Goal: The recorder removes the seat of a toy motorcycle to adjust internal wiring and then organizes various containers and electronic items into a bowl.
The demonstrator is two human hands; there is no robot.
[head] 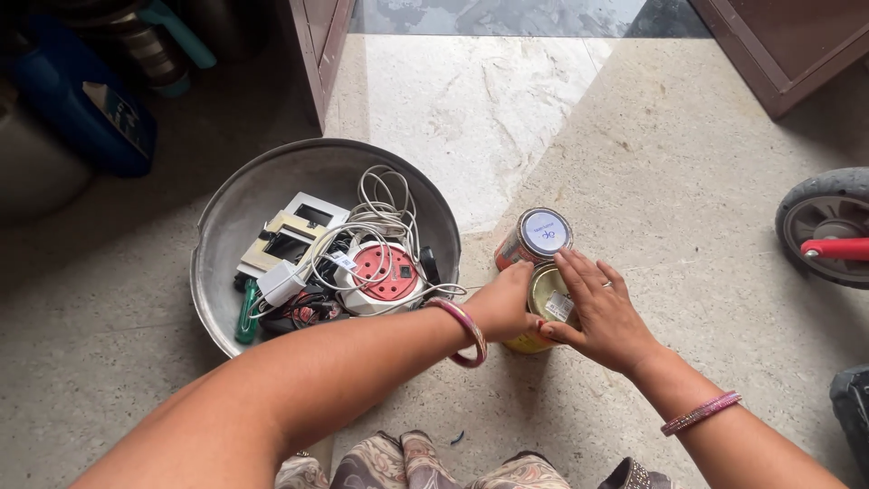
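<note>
Two round tins stand close together on the stone floor. My left hand [503,306] and my right hand [601,312] both clasp the nearer tin [549,299], which has a yellow body and a gold lid with a small sticker. Behind it, touching or nearly touching, stands a second tin [534,237] with an orange side and a white-and-blue lid. I wear bangles on both wrists.
A wide grey metal basin [235,226] to the left holds a red-and-white extension reel, white cables, switch plates, a charger and a green-handled tool. Blue containers stand at far left, wooden door frames at the top, and a small wheel [828,226] at right.
</note>
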